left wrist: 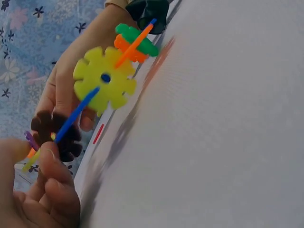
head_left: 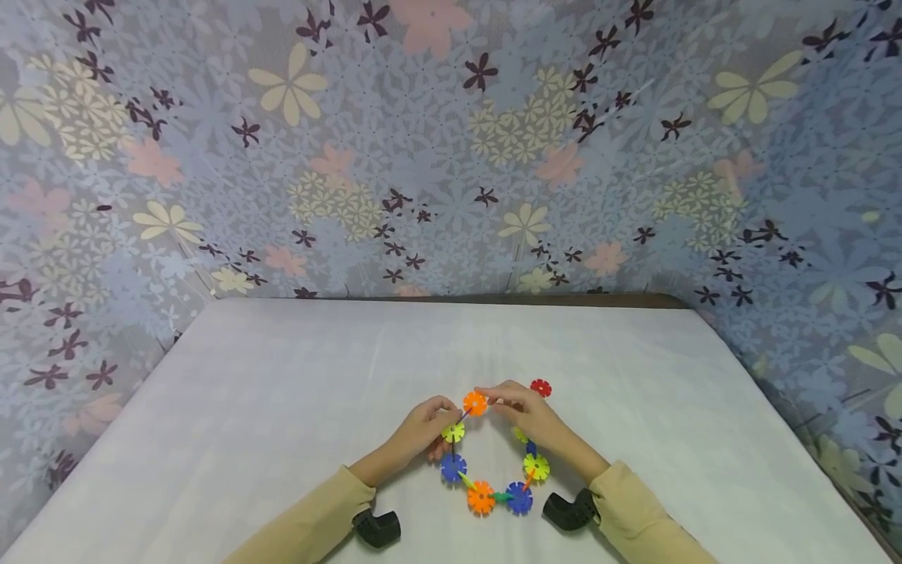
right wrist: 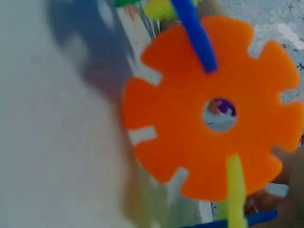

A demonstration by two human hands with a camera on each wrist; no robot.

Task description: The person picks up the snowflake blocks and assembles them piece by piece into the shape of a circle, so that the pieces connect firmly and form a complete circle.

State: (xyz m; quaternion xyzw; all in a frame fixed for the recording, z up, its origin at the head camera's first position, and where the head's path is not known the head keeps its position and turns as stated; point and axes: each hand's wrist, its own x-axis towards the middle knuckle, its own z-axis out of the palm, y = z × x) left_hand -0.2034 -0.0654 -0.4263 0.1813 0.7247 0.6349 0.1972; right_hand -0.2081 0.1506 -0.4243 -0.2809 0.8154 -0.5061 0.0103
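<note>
A chain of notched plastic flower discs, slotted edge to edge, forms a loop between my two hands. My left hand (head_left: 427,427) pinches the chain at its upper left, beside a yellow-green disc (head_left: 453,432). Its thumb and fingertips meet by a dark disc (left wrist: 42,124) in the left wrist view. My right hand (head_left: 524,409) pinches the edge of an orange disc (head_left: 475,403) at the top. Down the loop run a blue disc (head_left: 453,468), another orange disc (head_left: 481,498), a second blue disc (head_left: 520,498) and a yellow disc (head_left: 536,468). The right fingers partly cover the loop's right side.
A loose red disc (head_left: 541,388) lies on the white-covered table (head_left: 296,376), just beyond my right hand. Black wrist devices (head_left: 569,511) sit at both sleeves. Flower-patterned fabric (head_left: 423,157) rises behind the table's far edge.
</note>
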